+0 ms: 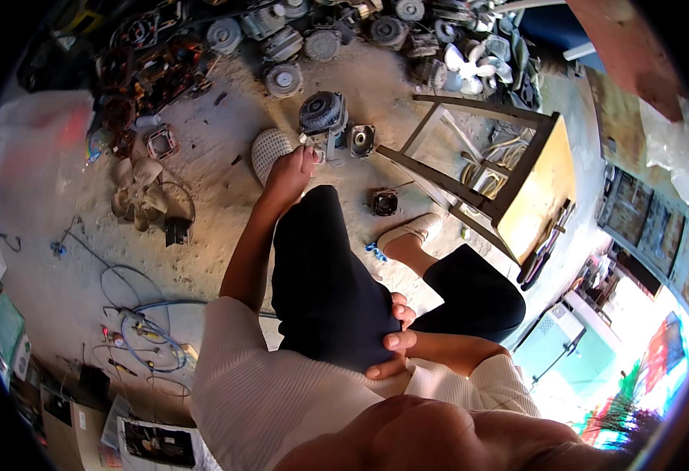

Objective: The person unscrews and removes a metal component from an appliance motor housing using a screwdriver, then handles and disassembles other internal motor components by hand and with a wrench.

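Note:
My left hand (292, 171) reaches out over my left knee to the dusty floor and grips the lower metal edge of a grey round fan motor (322, 112), which stands just past my white shoe (269, 149). My right hand (395, 339) lies against my thigh in dark trousers (325, 282), fingers loosely curled, with nothing in it. A square metal motor housing (361, 139) sits right of the fan motor. Nearer my right sandal (411, 230) lies a small dark motor part (383, 202).
Several old motors and coils are heaped along the far edge (281, 39), with white fan blades (474, 63) among them. A wooden stool with a yellow top (544, 188) lies tipped at the right. A beige fan blade (136, 188), cables and a blue hose (152, 341) lie at the left.

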A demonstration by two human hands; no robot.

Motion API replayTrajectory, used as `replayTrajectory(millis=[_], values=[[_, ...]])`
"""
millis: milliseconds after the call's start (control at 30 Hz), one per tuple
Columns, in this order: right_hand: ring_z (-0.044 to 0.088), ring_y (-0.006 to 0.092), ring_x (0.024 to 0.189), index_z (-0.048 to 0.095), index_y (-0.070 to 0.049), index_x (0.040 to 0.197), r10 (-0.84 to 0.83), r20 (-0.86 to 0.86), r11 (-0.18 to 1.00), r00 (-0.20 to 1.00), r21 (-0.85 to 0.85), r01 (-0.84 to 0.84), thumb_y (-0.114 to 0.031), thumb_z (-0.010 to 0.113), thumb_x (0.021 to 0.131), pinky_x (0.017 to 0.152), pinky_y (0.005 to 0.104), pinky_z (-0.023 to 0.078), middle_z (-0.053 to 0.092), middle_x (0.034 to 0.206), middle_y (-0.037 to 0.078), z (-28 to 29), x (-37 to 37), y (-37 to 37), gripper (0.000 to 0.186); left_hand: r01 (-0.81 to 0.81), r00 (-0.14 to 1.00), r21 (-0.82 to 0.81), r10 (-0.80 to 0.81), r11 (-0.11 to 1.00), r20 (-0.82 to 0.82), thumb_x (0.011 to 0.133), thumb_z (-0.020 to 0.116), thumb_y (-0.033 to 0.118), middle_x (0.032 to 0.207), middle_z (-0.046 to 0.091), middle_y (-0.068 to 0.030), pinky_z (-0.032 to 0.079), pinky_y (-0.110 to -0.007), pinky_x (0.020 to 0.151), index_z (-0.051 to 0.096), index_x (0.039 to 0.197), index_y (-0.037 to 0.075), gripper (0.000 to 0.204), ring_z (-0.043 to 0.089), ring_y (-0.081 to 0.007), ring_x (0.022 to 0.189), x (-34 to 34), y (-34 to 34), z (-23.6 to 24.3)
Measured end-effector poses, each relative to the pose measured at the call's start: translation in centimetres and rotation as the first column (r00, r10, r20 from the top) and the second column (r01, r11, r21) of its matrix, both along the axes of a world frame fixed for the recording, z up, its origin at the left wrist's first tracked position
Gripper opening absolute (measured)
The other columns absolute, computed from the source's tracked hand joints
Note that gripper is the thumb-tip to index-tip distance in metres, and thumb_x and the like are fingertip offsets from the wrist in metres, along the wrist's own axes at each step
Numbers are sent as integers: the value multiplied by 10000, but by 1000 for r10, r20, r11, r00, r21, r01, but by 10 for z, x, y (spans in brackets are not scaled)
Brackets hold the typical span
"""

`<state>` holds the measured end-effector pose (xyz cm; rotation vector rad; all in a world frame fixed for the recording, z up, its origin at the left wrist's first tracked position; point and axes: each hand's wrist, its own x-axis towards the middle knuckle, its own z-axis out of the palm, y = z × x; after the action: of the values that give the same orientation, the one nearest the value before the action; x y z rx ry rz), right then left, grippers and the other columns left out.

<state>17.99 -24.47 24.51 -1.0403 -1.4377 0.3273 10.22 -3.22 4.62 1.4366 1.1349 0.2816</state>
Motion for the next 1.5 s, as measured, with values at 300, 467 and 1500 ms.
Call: replayTrajectory(millis=[300, 467, 1500], values=[[332, 489, 1367, 700, -178, 1144, 242, -40, 945, 970, -218, -245, -386, 651, 903, 1001, 642, 293, 429, 1468, 172, 28, 37, 8, 323, 359, 927, 261, -376, 896, 14, 1021, 443, 245, 827, 682, -203, 503, -508, 712, 607, 976, 21, 281, 655, -424, 796, 12, 31, 132], [318, 495, 1380, 629, -126, 1237, 171, 19, 961, 985, -222, -162, -356, 549, 911, 1053, 603, 289, 403, 1484, 211, 38, 41, 3, 407, 571, 791, 444, -607, 691, -72, 1025, 435, 243, 755, 655, -203, 490, -503, 688, 599, 952, 17, 288, 646, -417, 756, 77, 37, 282], [620, 308, 1067, 610, -84, 1219, 411, 218, 493, 885, -870, -15, -252, 691, 859, 931, 444, 454, 625, 1185, 126, -4, 194, -101, 405, 358, 844, 191, -230, 914, -484, 924, 482, 293, 1029, 698, -211, 503, -461, 855, 720, 990, 26, 364, 666, -383, 956, 141, 124, 21]])
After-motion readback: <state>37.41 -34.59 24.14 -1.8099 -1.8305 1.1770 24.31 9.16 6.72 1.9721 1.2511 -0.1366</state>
